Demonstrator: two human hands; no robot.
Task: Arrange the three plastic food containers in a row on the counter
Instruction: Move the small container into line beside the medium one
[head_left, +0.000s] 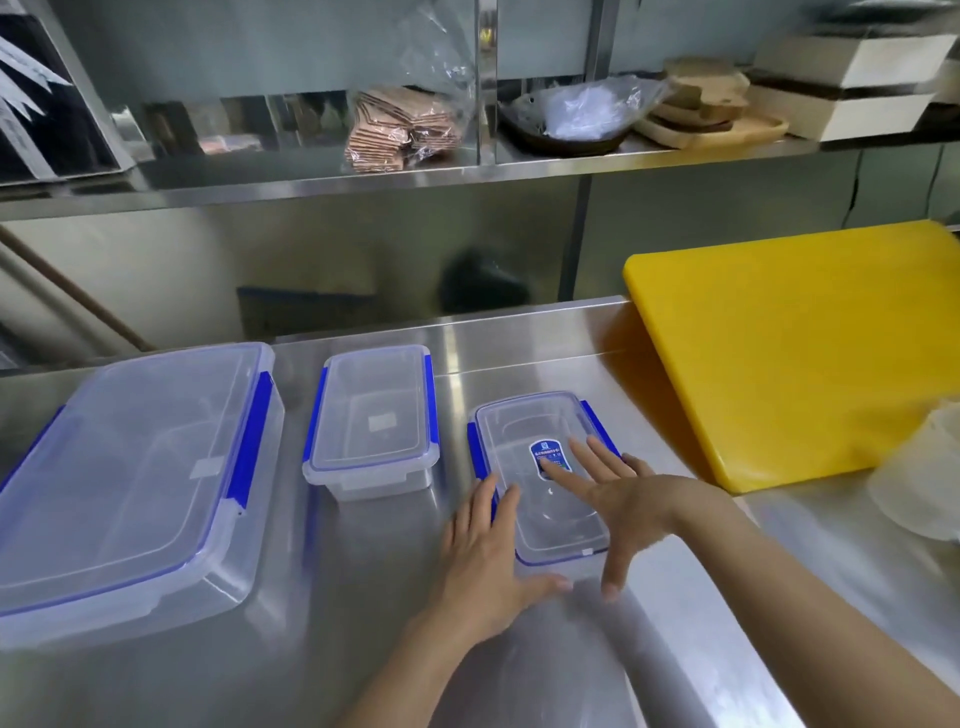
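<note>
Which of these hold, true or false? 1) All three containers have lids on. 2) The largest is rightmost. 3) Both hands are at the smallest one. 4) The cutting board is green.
1) True: the large container, the middle container and the small container are all lidded.
2) False: the largest is leftmost.
3) True: left hand at its left edge, right hand on its lid.
4) False: the cutting board is yellow.

Hands (550, 525) flanking small container (545, 499)
</note>
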